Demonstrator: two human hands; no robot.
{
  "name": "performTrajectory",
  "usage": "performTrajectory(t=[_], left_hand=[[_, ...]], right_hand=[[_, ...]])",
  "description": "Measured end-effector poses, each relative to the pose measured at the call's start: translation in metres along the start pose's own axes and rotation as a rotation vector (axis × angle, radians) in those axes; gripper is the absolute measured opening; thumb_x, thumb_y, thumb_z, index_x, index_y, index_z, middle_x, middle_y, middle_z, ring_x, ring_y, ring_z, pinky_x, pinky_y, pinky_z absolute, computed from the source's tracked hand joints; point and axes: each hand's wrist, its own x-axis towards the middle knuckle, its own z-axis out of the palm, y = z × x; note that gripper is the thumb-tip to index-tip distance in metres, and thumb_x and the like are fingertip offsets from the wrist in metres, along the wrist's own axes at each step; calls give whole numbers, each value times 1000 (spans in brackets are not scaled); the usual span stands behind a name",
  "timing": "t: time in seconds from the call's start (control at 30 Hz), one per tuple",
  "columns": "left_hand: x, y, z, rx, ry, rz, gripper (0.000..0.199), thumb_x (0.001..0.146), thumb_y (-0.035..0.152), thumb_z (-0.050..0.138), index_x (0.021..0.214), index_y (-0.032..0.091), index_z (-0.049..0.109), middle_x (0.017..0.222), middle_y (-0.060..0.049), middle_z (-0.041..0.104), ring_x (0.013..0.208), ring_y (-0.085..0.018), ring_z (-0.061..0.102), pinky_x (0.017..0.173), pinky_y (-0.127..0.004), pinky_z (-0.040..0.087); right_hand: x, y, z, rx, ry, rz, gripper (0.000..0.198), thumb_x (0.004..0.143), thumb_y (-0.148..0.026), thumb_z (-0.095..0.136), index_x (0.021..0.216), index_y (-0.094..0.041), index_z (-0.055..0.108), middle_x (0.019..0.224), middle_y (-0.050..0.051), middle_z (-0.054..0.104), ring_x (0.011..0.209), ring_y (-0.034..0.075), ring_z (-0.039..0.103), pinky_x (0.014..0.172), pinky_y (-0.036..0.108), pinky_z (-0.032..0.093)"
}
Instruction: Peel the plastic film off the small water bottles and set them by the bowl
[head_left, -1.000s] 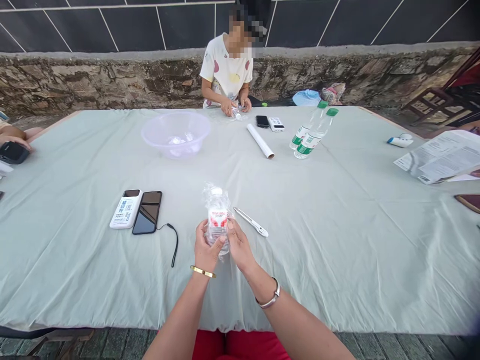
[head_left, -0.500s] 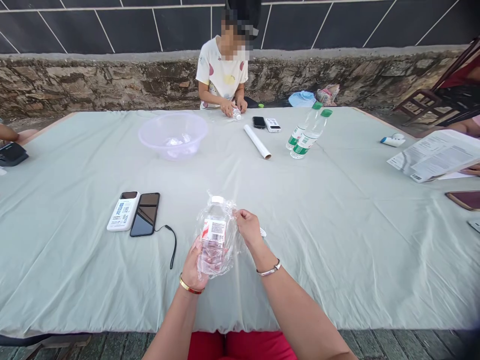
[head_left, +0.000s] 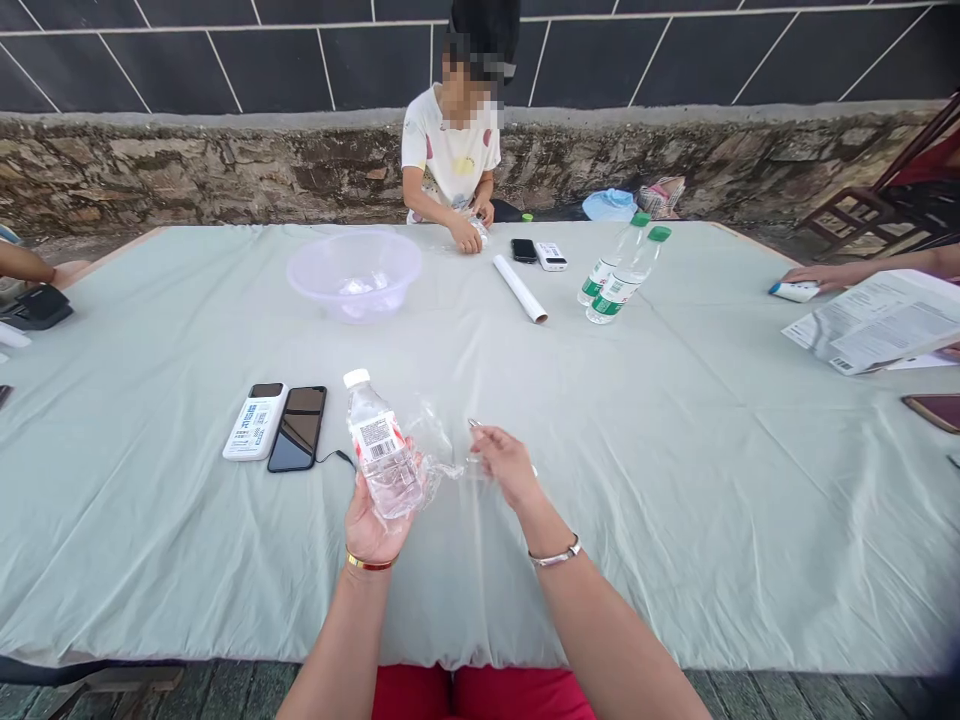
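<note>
A clear plastic bottle [head_left: 382, 455] with a white cap and a red-and-white label leans left in my left hand [head_left: 375, 530], whose fingers wrap round its lower part from below. Crumpled clear plastic film [head_left: 435, 450] hangs off the bottle's right side. My right hand [head_left: 506, 465] is beside it, slightly blurred, with fingers closed in a pinch at the film's faint right end. A small shiny tip shows by those fingertips and a bit of white behind the hand; I cannot tell what they belong to.
On the table lie a white power bank [head_left: 255, 422], a phone [head_left: 298, 430] and a white roll [head_left: 520, 289]. A purple basin [head_left: 352, 262] holds crumpled film. Two green-capped water bottles [head_left: 619, 285] stand right. Opposite, a person [head_left: 454, 160] handles a wrapped item. Another person's hand [head_left: 814, 277] rests near papers [head_left: 877, 320].
The bottle has moved left and tilted, and the film has come off its top and left to bunch on its right. At the right, a person's hand has reached onto a white object.
</note>
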Motion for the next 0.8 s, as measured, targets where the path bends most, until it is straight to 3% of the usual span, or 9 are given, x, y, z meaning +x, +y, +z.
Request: performTrajectory(t=[0.07, 0.1, 0.13, 0.2, 0.3, 0.43, 0.57, 0.7, 0.8], left_hand=[[2, -3, 3, 26, 26, 52, 50, 82, 49, 59, 129, 33, 54, 135, -6, 55, 121, -27, 52, 102, -43, 39], [3, -5, 5, 49, 35, 74, 49, 81, 46, 62, 128, 32, 55, 133, -6, 57, 119, -27, 54, 101, -43, 41], [3, -9, 7, 76, 42, 90, 49, 79, 43, 65, 127, 31, 56, 130, -6, 59, 116, -26, 56, 99, -42, 42], [2, -18, 12, 134, 52, 112, 51, 76, 39, 71, 125, 31, 57, 123, -6, 63, 112, -25, 59, 97, -40, 44], [-1, -29, 16, 215, 97, 140, 50, 72, 40, 74, 119, 29, 61, 118, -5, 66, 112, -22, 59, 95, -35, 46], [3, -30, 11, 321, 227, 67, 38, 72, 45, 71, 101, 21, 68, 104, -8, 71, 101, -23, 64, 85, -35, 50], [15, -24, 7, 302, 421, 76, 29, 63, 38, 78, 75, 16, 63, 76, -5, 72, 72, -20, 69, 69, -34, 54], [18, -17, 6, 424, 531, 96, 30, 64, 40, 74, 73, 16, 58, 61, -1, 66, 55, -16, 64, 56, -30, 52], [15, -13, 3, 560, 568, 104, 36, 63, 46, 73, 77, 15, 59, 56, 2, 62, 47, -13, 58, 48, -26, 48]], right_hand=[[-7, -11, -8, -30, 285, -123, 39, 74, -49, 53, 96, -18, 62, 79, 2, 61, 53, 10, 44, 52, 25, 40], [-13, -17, -8, -59, 342, -192, 39, 76, -48, 52, 98, -18, 62, 83, 3, 62, 56, 11, 47, 56, 26, 42], [-20, -23, -6, -93, 303, -253, 39, 76, -48, 53, 101, -18, 61, 88, 4, 62, 60, 12, 50, 59, 27, 44], [-36, -33, 5, -160, 46, -344, 43, 73, -47, 60, 108, -21, 60, 96, 5, 64, 72, 16, 56, 65, 28, 45], [-50, -41, 27, -244, -203, -354, 46, 67, -41, 69, 110, -26, 58, 98, 2, 66, 83, 19, 59, 70, 30, 46], [-48, -36, 34, -152, -168, -197, 40, 66, -33, 70, 103, -24, 57, 92, 1, 68, 80, 19, 61, 72, 32, 48], [-46, -28, 15, 64, -158, -228, 56, 56, -28, 77, 106, -21, 52, 102, 4, 66, 93, 22, 61, 83, 36, 48], [-40, -25, -15, 137, -116, -265, 65, 54, -29, 80, 111, -22, 50, 104, 4, 65, 95, 22, 62, 84, 37, 48], [-15, -24, -38, 168, -5, -274, 65, 53, -35, 81, 108, -22, 49, 105, 6, 65, 94, 22, 62, 81, 37, 49]])
